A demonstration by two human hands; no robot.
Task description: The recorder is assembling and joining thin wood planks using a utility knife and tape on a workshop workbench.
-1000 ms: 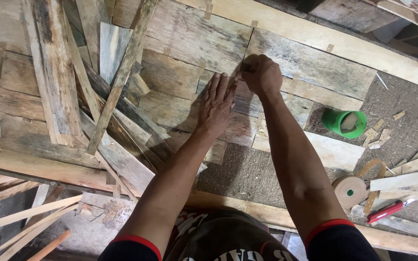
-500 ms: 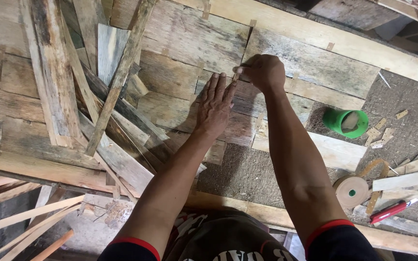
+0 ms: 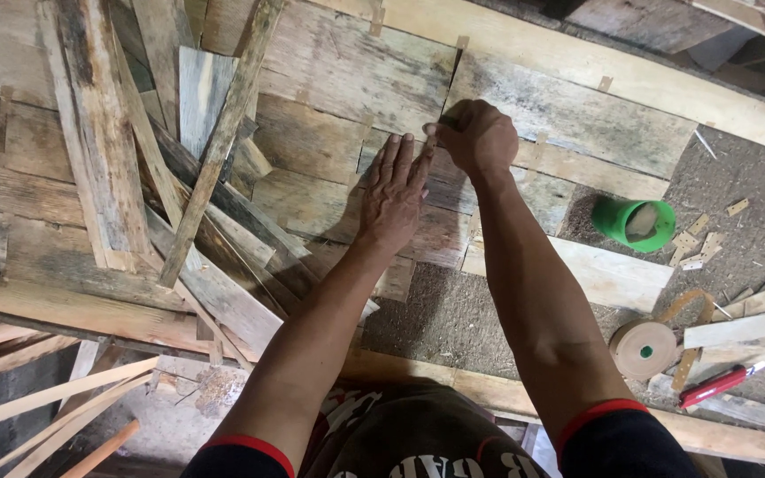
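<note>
Your left hand [image 3: 393, 196] and right hand [image 3: 480, 137] are bare, as are both forearms up past the elbows. Your short sleeves are black with a red band at each hem, toward 6 o'clock. Between them, your dark garment carries a pale print.

Even, soft light, sharp focus, dim lower-left corner.

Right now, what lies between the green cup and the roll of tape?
In the head view, a pale wooden board's end and bare sawdust-strewn floor lie between the green cup and the tape roll.
</note>
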